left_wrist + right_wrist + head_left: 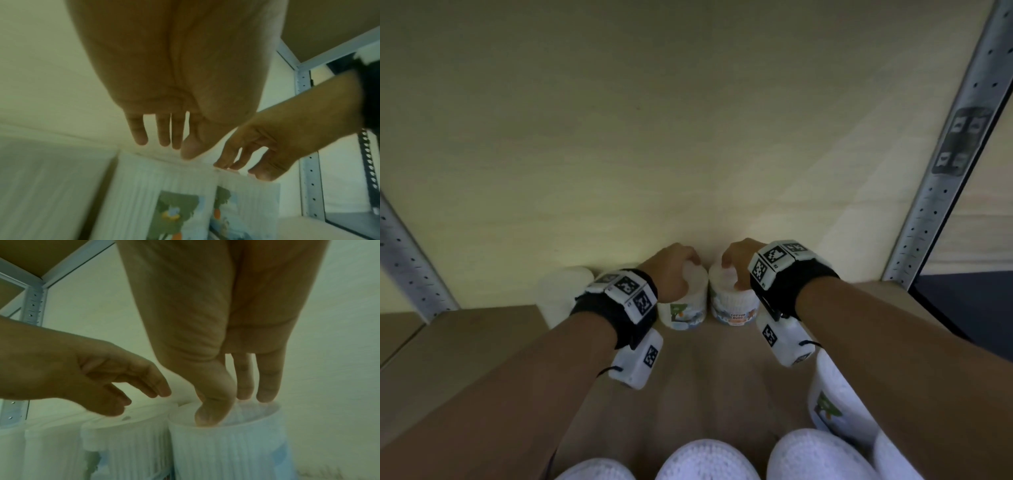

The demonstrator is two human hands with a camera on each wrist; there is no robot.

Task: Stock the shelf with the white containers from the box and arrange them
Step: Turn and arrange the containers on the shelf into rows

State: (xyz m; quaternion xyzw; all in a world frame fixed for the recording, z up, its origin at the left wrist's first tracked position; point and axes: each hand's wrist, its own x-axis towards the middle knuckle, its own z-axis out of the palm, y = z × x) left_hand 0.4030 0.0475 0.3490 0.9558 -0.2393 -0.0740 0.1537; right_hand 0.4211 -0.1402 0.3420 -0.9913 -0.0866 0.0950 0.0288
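Observation:
Two white containers stand side by side against the back wall on the brown shelf board (709, 370). My left hand (674, 270) (164, 146) hovers over the lid of the left container (683, 305) (164, 186). Its fingers hang straight and loose, and the thumb touches the rim. My right hand (736, 263) (232, 405) rests its thumb and straight fingertips on the lid of the right container (732, 305) (226, 443). Neither hand is curled round a container. A third white container (565, 291) (51, 443) stands to their left.
Several more white containers (705, 459) sit along the near edge, one of them (835, 407) under my right forearm. Perforated metal posts (945, 171) (407, 260) frame the shelf. The pale back wall (654, 137) is directly behind the row. Bare board lies between the rows.

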